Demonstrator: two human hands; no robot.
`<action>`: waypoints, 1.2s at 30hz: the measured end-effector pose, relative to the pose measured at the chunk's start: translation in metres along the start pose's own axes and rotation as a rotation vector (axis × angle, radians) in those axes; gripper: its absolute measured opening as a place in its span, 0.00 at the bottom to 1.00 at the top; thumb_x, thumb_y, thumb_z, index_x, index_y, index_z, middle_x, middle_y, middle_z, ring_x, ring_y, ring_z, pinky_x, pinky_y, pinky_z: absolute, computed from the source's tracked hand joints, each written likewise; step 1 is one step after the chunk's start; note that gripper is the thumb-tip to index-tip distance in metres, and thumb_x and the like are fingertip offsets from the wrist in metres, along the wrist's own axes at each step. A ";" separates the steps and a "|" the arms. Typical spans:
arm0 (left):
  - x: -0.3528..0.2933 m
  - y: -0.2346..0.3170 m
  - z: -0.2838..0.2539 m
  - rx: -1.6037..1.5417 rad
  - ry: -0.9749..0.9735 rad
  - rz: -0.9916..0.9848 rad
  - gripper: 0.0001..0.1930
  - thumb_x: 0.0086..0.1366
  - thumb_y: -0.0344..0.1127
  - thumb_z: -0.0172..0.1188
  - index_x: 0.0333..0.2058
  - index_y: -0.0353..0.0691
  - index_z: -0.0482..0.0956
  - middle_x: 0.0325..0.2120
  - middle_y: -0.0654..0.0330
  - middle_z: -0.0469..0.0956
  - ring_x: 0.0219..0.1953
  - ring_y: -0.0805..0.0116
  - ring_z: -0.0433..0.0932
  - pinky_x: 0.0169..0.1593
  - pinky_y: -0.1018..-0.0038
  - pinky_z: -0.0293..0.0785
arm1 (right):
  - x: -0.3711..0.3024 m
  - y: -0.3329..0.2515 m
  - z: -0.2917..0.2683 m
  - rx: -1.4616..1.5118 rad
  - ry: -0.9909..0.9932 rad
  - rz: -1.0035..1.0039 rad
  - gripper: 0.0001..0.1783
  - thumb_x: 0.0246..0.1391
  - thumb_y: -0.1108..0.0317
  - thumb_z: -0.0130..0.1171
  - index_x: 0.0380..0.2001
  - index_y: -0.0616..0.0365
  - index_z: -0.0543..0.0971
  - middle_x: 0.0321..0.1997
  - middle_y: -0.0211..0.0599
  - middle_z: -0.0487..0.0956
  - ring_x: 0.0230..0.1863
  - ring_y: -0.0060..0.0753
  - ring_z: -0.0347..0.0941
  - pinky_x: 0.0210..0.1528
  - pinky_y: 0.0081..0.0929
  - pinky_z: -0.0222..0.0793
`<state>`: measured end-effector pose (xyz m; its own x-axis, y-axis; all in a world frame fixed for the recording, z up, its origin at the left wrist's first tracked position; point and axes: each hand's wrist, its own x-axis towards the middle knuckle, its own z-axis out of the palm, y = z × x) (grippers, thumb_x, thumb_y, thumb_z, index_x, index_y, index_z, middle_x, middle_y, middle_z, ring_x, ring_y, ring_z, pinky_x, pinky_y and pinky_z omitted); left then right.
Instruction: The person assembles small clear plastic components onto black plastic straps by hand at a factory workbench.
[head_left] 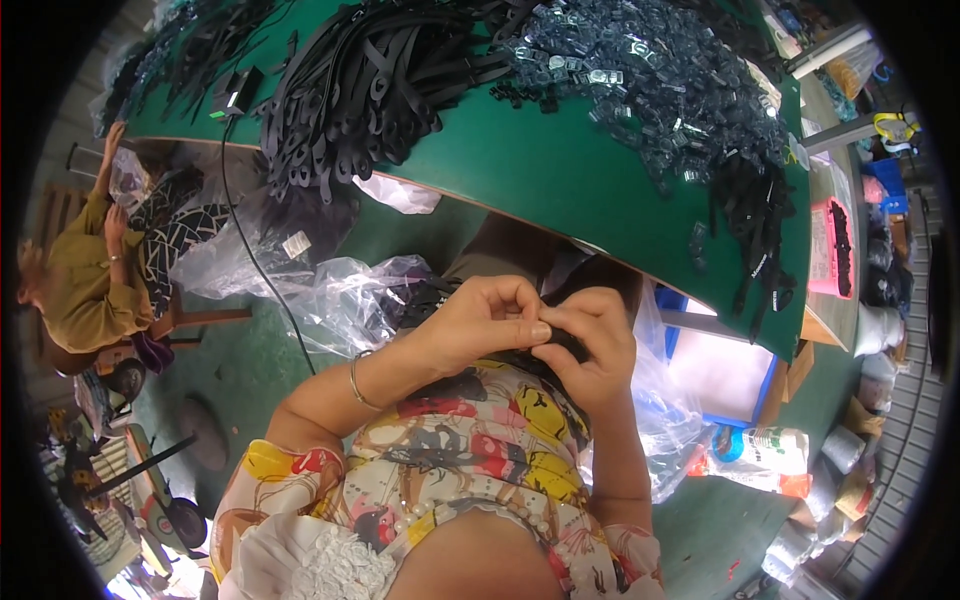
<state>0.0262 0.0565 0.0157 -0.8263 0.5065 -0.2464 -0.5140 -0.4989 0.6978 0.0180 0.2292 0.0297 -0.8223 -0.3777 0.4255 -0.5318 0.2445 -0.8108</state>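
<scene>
My left hand [478, 322] and my right hand [594, 345] meet in front of my body, fingertips together. Both are closed in a pinch. A small black strap-like piece [570, 346] shows under the curled fingers of the right hand; most of it is hidden. What sits between the left fingertips is too small to make out. Beyond the hands, a large heap of black straps with looped ends [350, 100] lies on a green table [540, 165]. To its right is a pile of clear bluish plastic buckles [650, 85].
More black straps [765, 240] hang at the table's right end. A black cable [255, 260] runs down from a small black box [236, 94]. Clear plastic bags [350, 300] lie below the table edge. Another person [95, 290] sits at the left. A pink bin [832, 248] stands right.
</scene>
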 end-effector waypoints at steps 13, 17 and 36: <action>0.001 0.004 0.007 0.865 -0.259 0.440 0.14 0.55 0.40 0.59 0.23 0.34 0.73 0.14 0.55 0.71 0.17 0.66 0.71 0.22 0.76 0.64 | -0.021 -0.013 -0.010 0.564 -0.144 0.573 0.11 0.47 0.76 0.48 0.13 0.62 0.68 0.13 0.29 0.68 0.12 0.17 0.60 0.15 0.18 0.54; -0.010 0.012 0.016 0.330 -0.326 -0.041 0.13 0.60 0.38 0.55 0.22 0.35 0.73 0.17 0.65 0.72 0.19 0.80 0.70 0.24 0.84 0.64 | -0.031 -0.017 -0.002 0.918 -0.058 0.472 0.17 0.48 0.66 0.51 0.11 0.62 0.67 0.12 0.31 0.66 0.11 0.17 0.57 0.13 0.17 0.52; -0.004 0.016 0.015 0.382 -0.152 -0.103 0.14 0.65 0.42 0.47 0.31 0.36 0.71 0.23 0.66 0.70 0.23 0.81 0.65 0.28 0.84 0.62 | -0.014 0.003 -0.014 0.069 0.037 0.096 0.17 0.32 0.70 0.67 0.30 0.60 0.76 0.31 0.37 0.70 0.34 0.35 0.67 0.37 0.26 0.65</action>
<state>0.0244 0.0567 0.0380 -0.7169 0.6525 -0.2457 -0.4457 -0.1580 0.8811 0.0254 0.2480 0.0273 -0.8763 -0.3220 0.3584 -0.4364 0.2151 -0.8737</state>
